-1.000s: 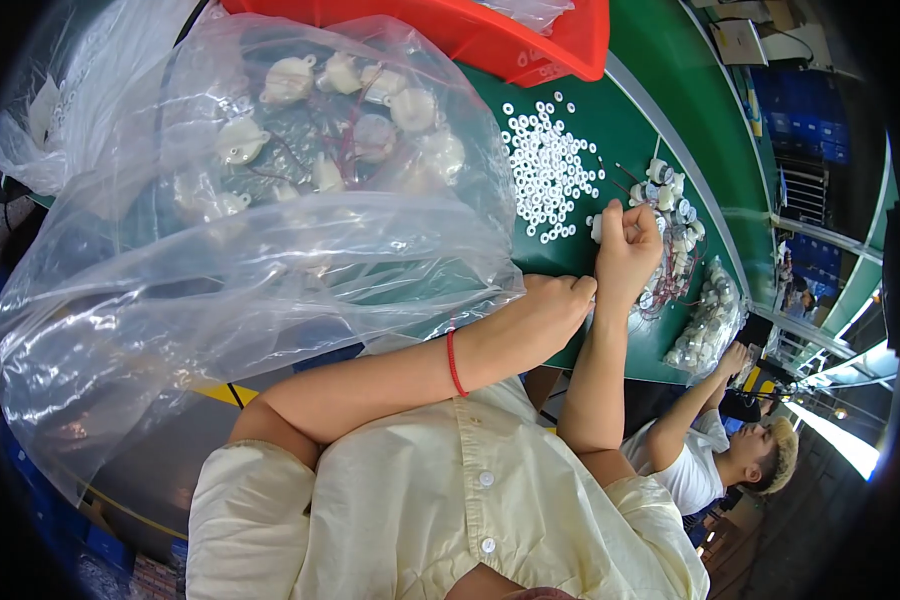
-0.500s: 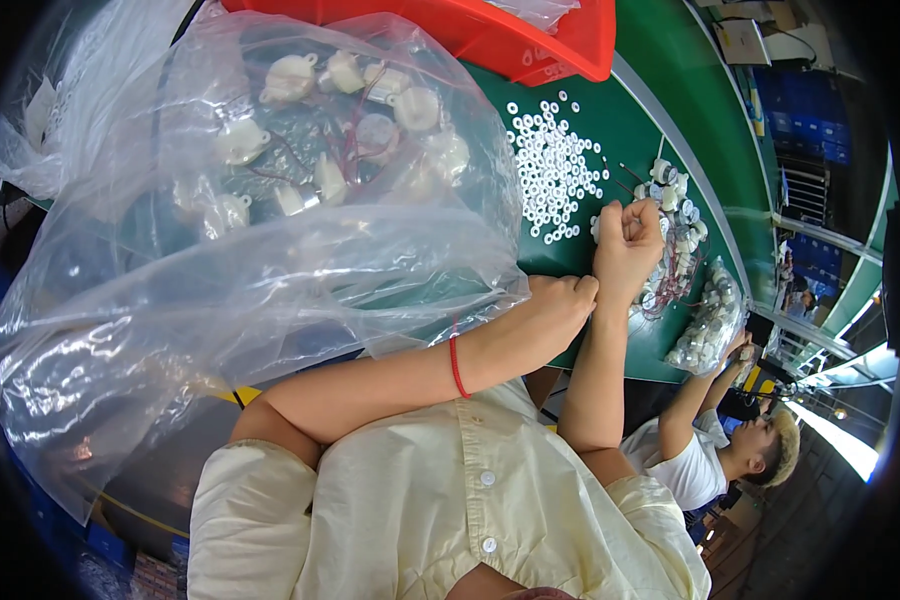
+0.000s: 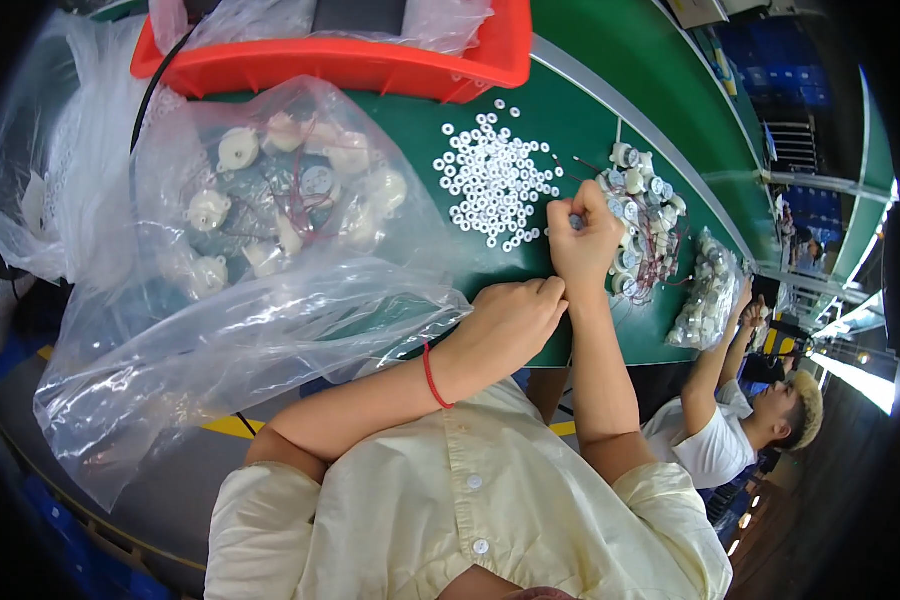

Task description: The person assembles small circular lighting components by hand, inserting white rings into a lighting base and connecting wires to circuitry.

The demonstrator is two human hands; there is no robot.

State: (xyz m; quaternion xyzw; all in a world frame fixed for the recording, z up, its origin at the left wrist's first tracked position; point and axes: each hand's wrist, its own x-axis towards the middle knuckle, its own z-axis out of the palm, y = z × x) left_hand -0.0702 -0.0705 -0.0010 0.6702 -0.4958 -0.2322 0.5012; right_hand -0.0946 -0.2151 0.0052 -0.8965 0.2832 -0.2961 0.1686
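Crinkled clear plastic bag (image 3: 260, 300) of round white parts sits by our clenched left hand (image 3: 510, 325), while our right hand (image 3: 585, 235) pinches something small beside white rings (image 3: 495, 185) on the green worktop (image 3: 590, 110).

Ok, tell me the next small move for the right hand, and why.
Probably reach the right hand a little left to the white rings and pick one up. The hand is closed just beside that pile, with the small wired motors right behind it.
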